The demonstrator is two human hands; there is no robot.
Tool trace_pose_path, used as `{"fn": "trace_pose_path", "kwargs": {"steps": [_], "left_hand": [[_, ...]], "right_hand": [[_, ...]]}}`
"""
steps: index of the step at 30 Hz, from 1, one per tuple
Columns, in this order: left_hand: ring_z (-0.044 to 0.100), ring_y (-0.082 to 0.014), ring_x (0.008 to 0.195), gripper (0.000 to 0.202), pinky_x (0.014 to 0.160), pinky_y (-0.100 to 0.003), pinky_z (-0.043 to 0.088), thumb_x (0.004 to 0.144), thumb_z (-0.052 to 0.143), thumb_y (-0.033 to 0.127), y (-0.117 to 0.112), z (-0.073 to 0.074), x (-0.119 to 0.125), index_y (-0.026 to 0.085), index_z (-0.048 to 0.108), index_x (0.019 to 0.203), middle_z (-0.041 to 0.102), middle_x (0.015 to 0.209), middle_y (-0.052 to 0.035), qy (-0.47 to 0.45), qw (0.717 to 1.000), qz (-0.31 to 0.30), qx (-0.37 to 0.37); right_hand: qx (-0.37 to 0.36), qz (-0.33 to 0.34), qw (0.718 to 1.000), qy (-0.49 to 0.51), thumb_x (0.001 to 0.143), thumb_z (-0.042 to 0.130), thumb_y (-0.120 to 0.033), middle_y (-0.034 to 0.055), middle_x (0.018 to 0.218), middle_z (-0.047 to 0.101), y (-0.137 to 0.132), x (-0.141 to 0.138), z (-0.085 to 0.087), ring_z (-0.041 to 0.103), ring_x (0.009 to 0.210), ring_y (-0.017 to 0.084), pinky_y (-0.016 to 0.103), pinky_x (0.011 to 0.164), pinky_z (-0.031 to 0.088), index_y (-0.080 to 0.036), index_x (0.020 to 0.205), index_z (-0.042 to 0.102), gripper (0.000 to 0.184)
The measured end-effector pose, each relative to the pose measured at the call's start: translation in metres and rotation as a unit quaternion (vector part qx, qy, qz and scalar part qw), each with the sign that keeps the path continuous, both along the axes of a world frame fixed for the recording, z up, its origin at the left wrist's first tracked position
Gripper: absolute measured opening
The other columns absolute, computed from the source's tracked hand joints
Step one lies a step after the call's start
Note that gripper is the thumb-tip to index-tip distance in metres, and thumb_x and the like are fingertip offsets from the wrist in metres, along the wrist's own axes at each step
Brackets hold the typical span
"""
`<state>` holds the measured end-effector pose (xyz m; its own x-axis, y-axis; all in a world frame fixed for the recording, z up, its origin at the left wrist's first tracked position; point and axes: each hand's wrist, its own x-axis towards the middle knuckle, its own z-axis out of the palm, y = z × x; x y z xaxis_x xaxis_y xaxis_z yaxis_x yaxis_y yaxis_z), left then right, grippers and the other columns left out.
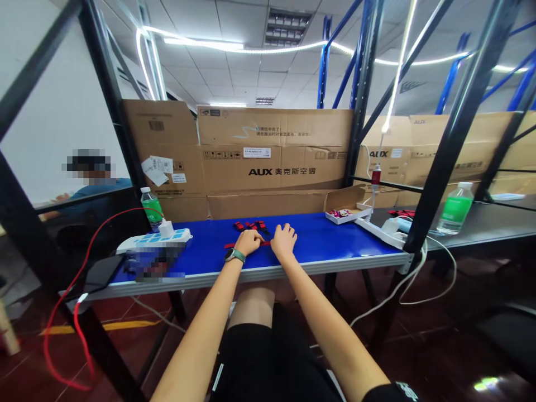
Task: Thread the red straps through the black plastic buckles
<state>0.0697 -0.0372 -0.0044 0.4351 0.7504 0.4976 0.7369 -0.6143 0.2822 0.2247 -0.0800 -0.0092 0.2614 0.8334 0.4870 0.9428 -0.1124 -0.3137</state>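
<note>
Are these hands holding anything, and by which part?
Red strip: left hand over its middle, right hand at its visible right end; whether either grips it can't be told.

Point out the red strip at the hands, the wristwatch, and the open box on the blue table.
Red strip (229, 245): head view, on its exposed left end.
Wristwatch (229, 254): head view, on its dark face.
Open box (354, 216): head view, on its white front wall.
</note>
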Motion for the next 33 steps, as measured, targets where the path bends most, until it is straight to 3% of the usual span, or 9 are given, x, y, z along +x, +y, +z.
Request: {"fn": "trace_pose_path", "kwargs": {"steps": [3,7,11,13,17,19,23,27,33], "left_hand": [[0.067,-0.016,0.093,0.041,0.089,-0.025,0.051,0.077,0.05,0.01,0.001,-0.002,0.0,0.028,0.081,0.098,0.075,0.102,-0.0006,0.001,0.999,-0.035,0.008],[0.066,-0.0183,0.102,0.045,0.096,-0.03,0.05,0.078,0.054,0.012,-0.002,-0.002,0.003,0.032,0.077,0.111,0.073,0.11,-0.001,0.032,0.998,-0.052,-0.017],[0.066,-0.0176,0.106,0.05,0.1,-0.03,0.05,0.079,0.05,0.007,-0.001,0.002,0.003,0.025,0.074,0.118,0.074,0.114,-0.0032,-0.032,0.997,-0.065,-0.013],[0.067,-0.0173,0.106,0.046,0.101,-0.029,0.049,0.079,0.048,0.006,0.001,0.004,-0.001,0.024,0.078,0.109,0.075,0.112,-0.0036,-0.079,0.997,-0.007,0.004],[0.07,-0.0233,0.098,0.032,0.093,-0.032,0.052,0.077,0.053,0.009,0.003,0.005,-0.011,0.023,0.082,0.082,0.078,0.093,-0.0075,-0.098,0.973,0.207,-0.039],[0.071,-0.0264,0.095,0.028,0.088,-0.034,0.053,0.074,0.057,0.012,0.002,0.004,-0.013,0.023,0.082,0.08,0.078,0.089,-0.01,-0.097,0.959,0.257,-0.066],[0.072,-0.0249,0.095,0.028,0.088,-0.03,0.053,0.07,0.058,0.01,0.001,0.003,-0.01,0.021,0.082,0.081,0.078,0.089,-0.0109,-0.088,0.971,0.207,-0.078],[0.072,-0.0196,0.096,0.036,0.093,-0.026,0.053,0.069,0.052,0.005,0.007,0.001,-0.01,0.02,0.082,0.083,0.079,0.088,-0.0054,-0.119,0.982,0.115,-0.096],[0.073,-0.0143,0.087,0.047,0.083,-0.026,0.059,0.077,0.042,0.001,0.023,-0.004,-0.016,0.015,0.077,0.104,0.078,0.1,-0.0048,-0.354,0.925,0.068,-0.123]], "right_hand": [[-0.071,-0.001,0.997,-0.027,0.092,0.05,-0.017,0.0198,0.137,0.053,0.0,0.013,-0.002,0.048,0.124,0.037,0.052,0.098,0.039,-0.017,0.119,0.066,0.031],[-0.093,0.079,0.989,-0.085,0.095,0.039,-0.007,0.0199,0.118,0.064,0.011,0.038,0.008,0.057,0.115,0.03,0.038,0.093,0.044,-0.013,0.112,0.07,0.035],[-0.112,0.129,0.982,-0.085,0.092,0.049,-0.007,0.0168,0.118,0.067,0.031,0.055,0.024,0.059,0.114,0.025,0.031,0.098,0.042,-0.014,0.117,0.069,0.033],[-0.101,0.14,0.982,-0.078,0.092,0.048,-0.007,0.0159,0.119,0.067,0.039,0.055,0.026,0.06,0.115,0.024,0.03,0.1,0.041,-0.015,0.122,0.068,0.036],[-0.089,0.235,0.96,-0.121,0.096,0.045,-0.011,0.0098,0.127,0.066,0.047,0.037,0.023,0.057,0.121,0.023,0.03,0.1,0.042,-0.025,0.128,0.066,0.041],[-0.104,0.239,0.954,-0.148,0.098,0.049,-0.019,0.0095,0.125,0.067,0.049,0.024,0.021,0.058,0.121,0.025,0.034,0.099,0.044,-0.026,0.125,0.067,0.034],[-0.085,0.161,0.971,-0.153,0.096,0.057,-0.023,0.0164,0.114,0.071,0.051,0.003,0.017,0.061,0.115,0.028,0.039,0.098,0.045,-0.016,0.111,0.071,0.022],[-0.063,0.157,0.975,-0.142,0.095,0.049,-0.011,0.0186,0.111,0.07,0.049,-0.003,0.013,0.067,0.104,0.026,0.034,0.091,0.048,-0.013,0.112,0.068,0.025],[0.018,0.177,0.984,-0.028,0.097,0.045,-0.012,0.013,0.116,0.071,0.049,0.006,0.015,0.067,0.107,0.02,0.027,0.093,0.048,-0.015,0.123,0.062,0.03]]}}
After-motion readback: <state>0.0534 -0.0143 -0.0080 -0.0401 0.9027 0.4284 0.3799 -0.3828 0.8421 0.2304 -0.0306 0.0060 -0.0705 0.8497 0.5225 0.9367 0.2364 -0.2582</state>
